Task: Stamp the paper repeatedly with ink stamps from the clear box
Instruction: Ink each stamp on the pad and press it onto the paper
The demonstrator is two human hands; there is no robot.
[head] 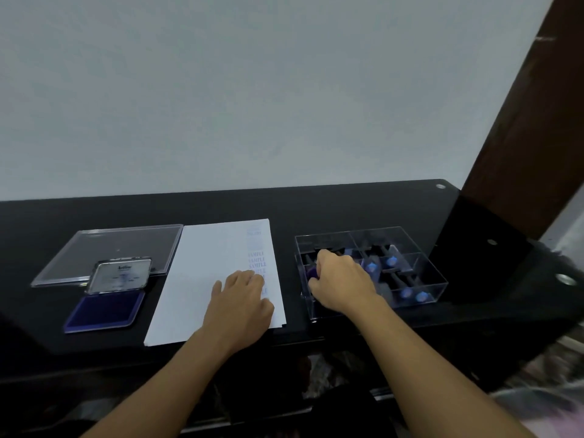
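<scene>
Head view: the left hand (241,298) lies flat on the paper (202,273), pinning it. The right hand (343,282) curls round a purple stamp (313,273) inside the box (441,281). The stamp looks light and rigid, best gripped by its handle.

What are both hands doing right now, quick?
Left hand: open, resting flat on the paper.
Right hand: fingers curled round a purple stamp in the clear box.

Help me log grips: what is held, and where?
The right hand grips a purple stamp in the clear box, hold point hidden; left hand rests on paper.
</scene>
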